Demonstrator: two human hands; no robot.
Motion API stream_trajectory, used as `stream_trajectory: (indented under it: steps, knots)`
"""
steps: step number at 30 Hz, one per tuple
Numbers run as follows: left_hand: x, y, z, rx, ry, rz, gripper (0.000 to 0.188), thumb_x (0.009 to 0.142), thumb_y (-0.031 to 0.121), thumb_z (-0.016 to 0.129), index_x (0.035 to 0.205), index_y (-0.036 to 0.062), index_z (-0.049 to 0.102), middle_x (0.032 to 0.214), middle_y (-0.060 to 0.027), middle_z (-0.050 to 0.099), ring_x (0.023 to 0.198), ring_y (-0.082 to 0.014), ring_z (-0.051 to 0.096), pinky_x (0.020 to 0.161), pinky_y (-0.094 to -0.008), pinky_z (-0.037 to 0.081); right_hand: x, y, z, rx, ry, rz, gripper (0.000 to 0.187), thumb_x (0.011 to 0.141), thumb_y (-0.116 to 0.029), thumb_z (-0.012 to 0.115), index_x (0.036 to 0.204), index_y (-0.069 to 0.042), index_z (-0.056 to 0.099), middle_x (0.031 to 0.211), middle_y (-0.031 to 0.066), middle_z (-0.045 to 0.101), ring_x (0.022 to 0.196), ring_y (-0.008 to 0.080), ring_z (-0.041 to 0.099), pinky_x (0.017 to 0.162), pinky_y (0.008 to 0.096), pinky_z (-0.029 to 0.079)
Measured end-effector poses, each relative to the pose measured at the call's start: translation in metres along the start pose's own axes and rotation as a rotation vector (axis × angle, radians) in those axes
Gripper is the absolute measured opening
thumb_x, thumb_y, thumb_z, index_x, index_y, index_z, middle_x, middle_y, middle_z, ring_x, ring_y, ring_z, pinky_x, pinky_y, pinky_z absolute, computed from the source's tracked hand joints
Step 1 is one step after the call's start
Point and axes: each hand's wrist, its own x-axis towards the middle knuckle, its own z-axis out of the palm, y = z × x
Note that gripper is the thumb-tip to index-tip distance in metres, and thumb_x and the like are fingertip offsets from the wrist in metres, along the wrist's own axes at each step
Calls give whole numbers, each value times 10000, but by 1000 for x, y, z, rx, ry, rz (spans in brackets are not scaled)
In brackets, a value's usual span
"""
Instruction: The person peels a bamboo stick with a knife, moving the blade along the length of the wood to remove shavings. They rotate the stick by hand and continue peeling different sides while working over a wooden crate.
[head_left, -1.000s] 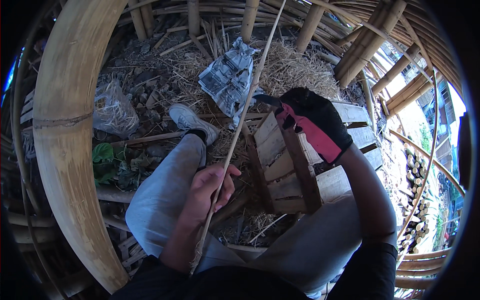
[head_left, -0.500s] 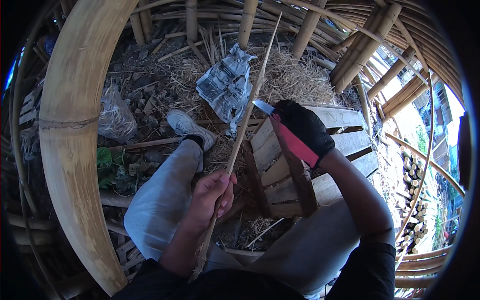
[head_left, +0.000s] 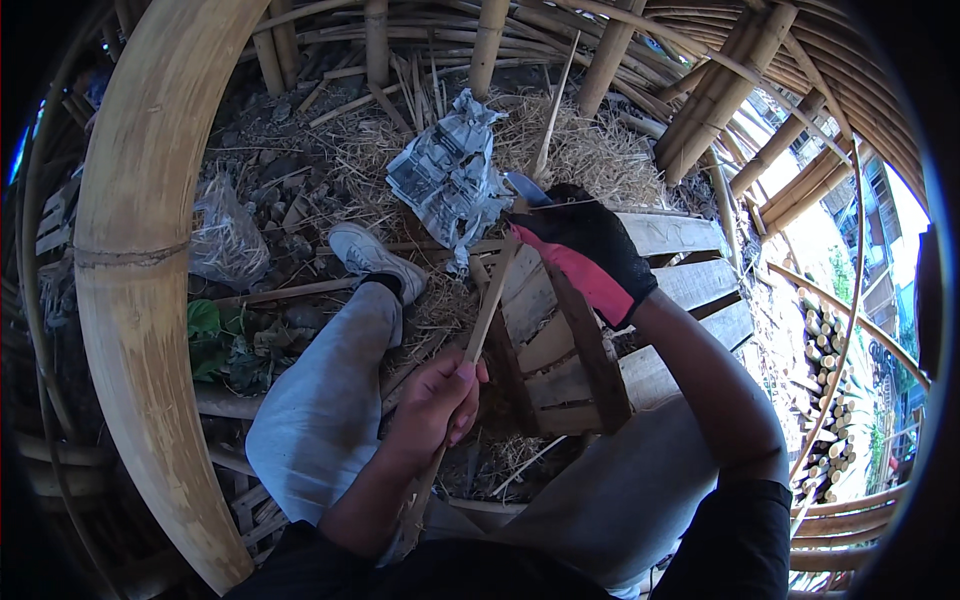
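A long, thin bamboo strip (head_left: pixel 489 312) slants from my lap up and away to the right. Bare fingers of my left hand (head_left: pixel 436 402) are wrapped round its lower part, the thumb lying along it. My right hand (head_left: pixel 592 252), in a black and red glove, is closed on a knife at the strip's upper part. Past the glove shows the knife blade (head_left: pixel 526 188), lying across the strip; its handle is hidden in the glove. The strip's pointed far end (head_left: pixel 558 105) sticks out beyond the blade.
A slatted wooden crate (head_left: pixel 672 235) stands below my right forearm. Crumpled newspaper (head_left: pixel 445 170) lies on shavings ahead. At left, a thick bamboo pole (head_left: pixel 135 300) rises near a clear plastic bag (head_left: pixel 228 235). Bamboo posts (head_left: pixel 718 100) and stacked poles (head_left: pixel 828 400) stand at right.
The right hand with the knife has moved slightly left and down, the blade now across the strip. The strip's far end has shifted a little right; the left hand stays closed on it.
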Motion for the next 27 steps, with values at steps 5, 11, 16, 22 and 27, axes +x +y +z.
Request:
stream_trajectory:
  steps: [5, 11, 16, 22, 27]
  knots:
    - [-7, -10, 10, 271, 84, 4, 244, 1066, 271, 467, 969, 58, 537, 586, 33, 453, 428, -24, 369, 409, -218, 304, 15, -40, -13, -319, -115, 629, 633, 949, -679, 440, 1042, -116, 712, 874, 169, 701, 836, 375, 686, 805, 419, 524]
    - [-4, -20, 8, 409, 160, 57, 266, 1059, 260, 498, 903, 56, 566, 644, 55, 471, 570, -8, 430, 515, -220, 335, 0, -18, -6, -100, -240, 664, 450, 993, -508, 486, 965, -99, 672, 734, 141, 646, 686, 328, 653, 601, 421, 498]
    - [-2, -16, 2, 403, 132, 20, 265, 1063, 269, 494, 917, 57, 556, 655, 53, 467, 575, -5, 415, 514, -213, 326, -12, -4, -9, 796, -121, 933, 464, 1011, -514, 500, 765, -124, 557, 613, -18, 495, 491, 125, 468, 454, 284, 336]
    - [-1, -17, 7, 342, 91, 80, 299, 1066, 308, 480, 869, 86, 515, 632, 86, 392, 513, -10, 338, 461, -216, 251, -19, 13, -27, 1309, -257, 1046, 450, 1050, -462, 453, 722, -154, 479, 597, -63, 436, 445, 78, 405, 425, 248, 275]
    - [-3, -5, 1, 96, -2, -85, 342, 1081, 359, 429, 876, 91, 481, 598, 73, 354, 470, -22, 311, 435, -232, 250, -12, 81, 22, 442, -5, 2142, 254, 1048, -271, 433, 877, -129, 557, 724, -42, 533, 549, 101, 497, 502, 244, 346]
